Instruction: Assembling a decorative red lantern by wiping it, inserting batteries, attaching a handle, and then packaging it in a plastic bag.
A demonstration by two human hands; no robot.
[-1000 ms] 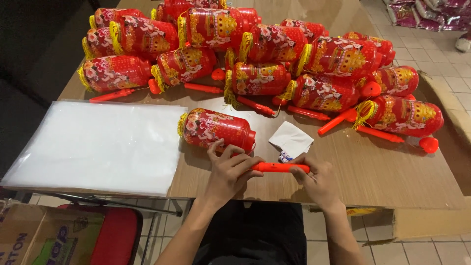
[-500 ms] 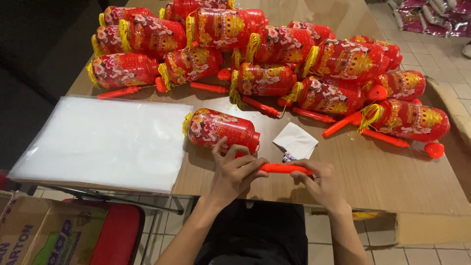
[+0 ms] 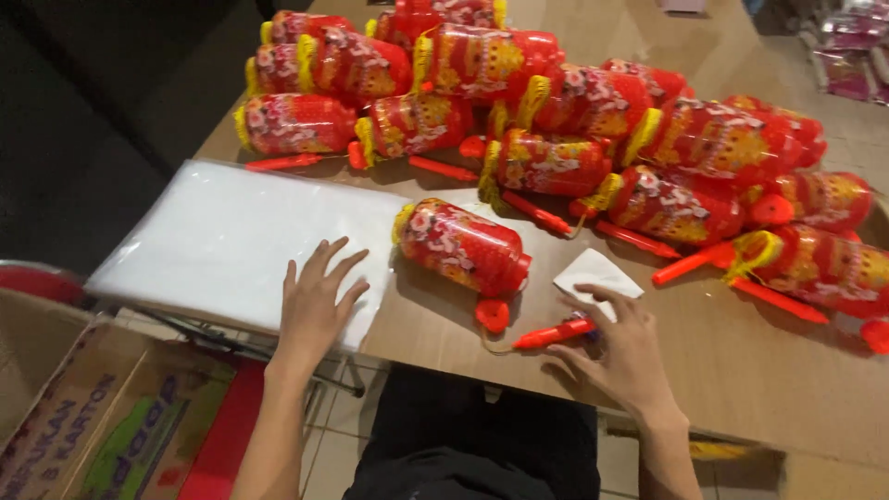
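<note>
Left hand (image 3: 315, 306) lay flat, fingers spread, on the clear bag stack (image 3: 222, 241), right hand (image 3: 620, 356) loosely pinched the red stick (image 3: 554, 333) of the nearest lantern (image 3: 463, 245), unbagged like the pile of lanterns (image 3: 574, 139) behind.

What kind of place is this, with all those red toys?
Probably a small workshop or shop packing room. A pile of red-and-yellow plastic lanterns with red stick handles covers a brown wooden table, beside a stack of clear plastic sheets and an open cardboard box.
</note>
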